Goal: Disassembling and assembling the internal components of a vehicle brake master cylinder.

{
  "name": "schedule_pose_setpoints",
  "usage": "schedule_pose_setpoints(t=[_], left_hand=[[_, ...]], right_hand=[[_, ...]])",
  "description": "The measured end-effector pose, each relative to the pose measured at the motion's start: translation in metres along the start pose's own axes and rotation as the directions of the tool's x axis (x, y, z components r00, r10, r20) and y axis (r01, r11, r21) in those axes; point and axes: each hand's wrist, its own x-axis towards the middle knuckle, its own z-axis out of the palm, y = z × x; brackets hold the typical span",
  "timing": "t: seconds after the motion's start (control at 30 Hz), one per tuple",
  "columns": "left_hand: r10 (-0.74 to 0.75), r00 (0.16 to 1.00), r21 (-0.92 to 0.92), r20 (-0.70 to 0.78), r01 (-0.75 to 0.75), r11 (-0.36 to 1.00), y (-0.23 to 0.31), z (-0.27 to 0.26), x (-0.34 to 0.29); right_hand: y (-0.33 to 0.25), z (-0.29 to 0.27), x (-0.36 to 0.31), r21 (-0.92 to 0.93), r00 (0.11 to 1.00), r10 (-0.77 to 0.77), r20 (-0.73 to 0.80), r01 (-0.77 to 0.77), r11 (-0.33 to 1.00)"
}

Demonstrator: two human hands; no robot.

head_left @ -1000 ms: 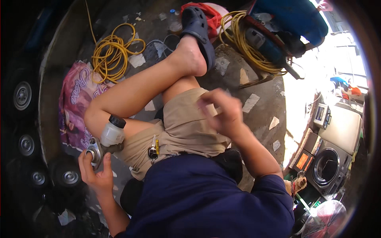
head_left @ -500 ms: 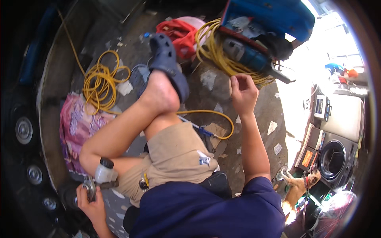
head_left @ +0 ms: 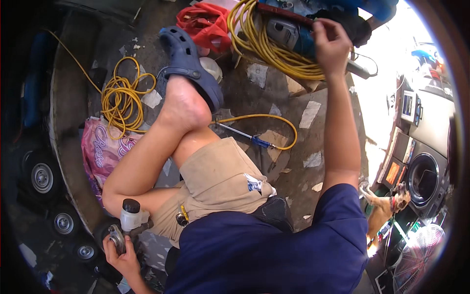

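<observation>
At the lower left, beside my bent knee, my left hand (head_left: 121, 257) grips a master cylinder (head_left: 131, 215) by its round metal end. This part has a whitish reservoir with a black cap on top. My right hand (head_left: 334, 49) is stretched forward at the upper right. Its thumb and fingers are curled together, and whatever they may hold is hidden. From here it overlaps the edge of a coil of yellow hose (head_left: 267, 56) and a blue-and-grey power tool (head_left: 285, 33); I cannot tell whether it touches them.
A blow gun (head_left: 260, 142) on yellow hose lies beyond my lap, and another yellow hose coil (head_left: 117, 100) at left. Past my blue clog (head_left: 185, 59) is a red bag (head_left: 205, 22). Paper scraps litter the floor. At right are a dog (head_left: 382, 215) and a fan (head_left: 423, 255).
My right hand has moved forward and to the right, up to the hose coil and power tool. My left hand still grips the master cylinder. The whole view has shifted slightly.
</observation>
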Motion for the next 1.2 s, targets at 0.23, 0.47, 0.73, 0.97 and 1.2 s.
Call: schedule_pose_setpoints(t=[0.23, 0.47, 0.73, 0.97, 1.2], left_hand=[[-0.024, 0.999, 0.137, 0.044, 0.018, 0.99, -0.02, -0.002, -0.006], [0.048, 0.971, -0.033, -0.235, -0.057, 0.998, -0.054, 0.018, -0.034], [0.144, 0.912, -0.187, -0.383, -0.229, 0.955, -0.081, 0.029, -0.013], [0.147, 0.883, -0.04, -0.446, -0.184, 0.982, -0.028, 0.034, 0.041], [0.229, 0.908, 0.112, -0.35, -0.202, 0.973, -0.023, 0.025, 0.042]], right_hand=[[0.061, 0.025, -0.213, -0.206, 0.839, 0.394, 0.375, -0.339, 0.918], [0.059, 0.022, -0.377, -0.473, 0.3, 0.542, 0.785, -0.276, 0.837], [0.042, 0.054, -0.252, -0.304, 0.691, 0.362, 0.626, -0.212, 0.929], [0.014, -0.002, -0.058, -0.254, 0.991, -0.069, -0.117, 0.037, 0.967], [0.011, -0.042, 0.055, -0.846, 0.92, -0.378, -0.102, 0.12, 0.519]])
